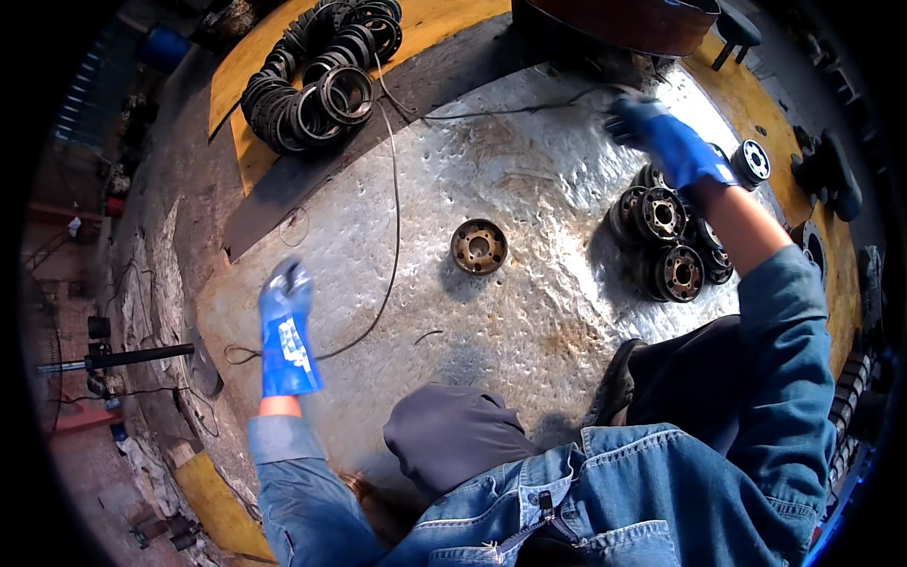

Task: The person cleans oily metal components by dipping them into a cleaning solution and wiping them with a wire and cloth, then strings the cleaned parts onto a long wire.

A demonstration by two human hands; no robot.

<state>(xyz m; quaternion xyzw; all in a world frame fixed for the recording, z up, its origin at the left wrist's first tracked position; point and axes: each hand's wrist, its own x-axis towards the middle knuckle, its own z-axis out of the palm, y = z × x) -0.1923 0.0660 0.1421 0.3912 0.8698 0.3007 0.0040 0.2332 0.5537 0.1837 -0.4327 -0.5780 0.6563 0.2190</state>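
Observation:
My left hand, in a blue glove, is over the left part of the metal sheet. Its fingertips are blurred, and no object shows in it. A thin wire runs behind its cuff. At the upper right, my right hand reaches out in a blue glove. Its slightly smeared fingers look apart, close to the wire's far stretch, with nothing plainly held. A single round brown metal hub, with holes in its face, lies between my hands. Below my right forearm are several similar hubs, piled together.
Several dark metal rings lie stacked on a yellow board at the far left. A large rusty round vessel stands at the far edge. On the left is a black bar. My grey-clad knee is at the near edge.

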